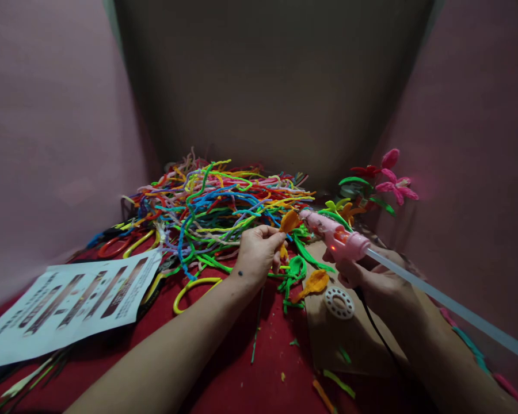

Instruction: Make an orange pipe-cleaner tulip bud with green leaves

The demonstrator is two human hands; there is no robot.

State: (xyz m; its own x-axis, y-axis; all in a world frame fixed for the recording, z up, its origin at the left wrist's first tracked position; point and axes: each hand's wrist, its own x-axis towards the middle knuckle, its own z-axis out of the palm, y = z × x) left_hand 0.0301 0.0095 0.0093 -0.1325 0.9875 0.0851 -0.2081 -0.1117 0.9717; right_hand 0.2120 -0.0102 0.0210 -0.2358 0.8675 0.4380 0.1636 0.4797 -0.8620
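Tilting the pink plastic glue gun (350, 246) gripped in the right hand (382, 287) may burn the nearby left hand (256, 252), pinching an orange fuzzy petal (289, 221).

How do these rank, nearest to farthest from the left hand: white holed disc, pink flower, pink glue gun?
1. Pink glue gun: just right, tip near the fingers.
2. White holed disc: right, nearer the wearer.
3. Pink flower: far right.
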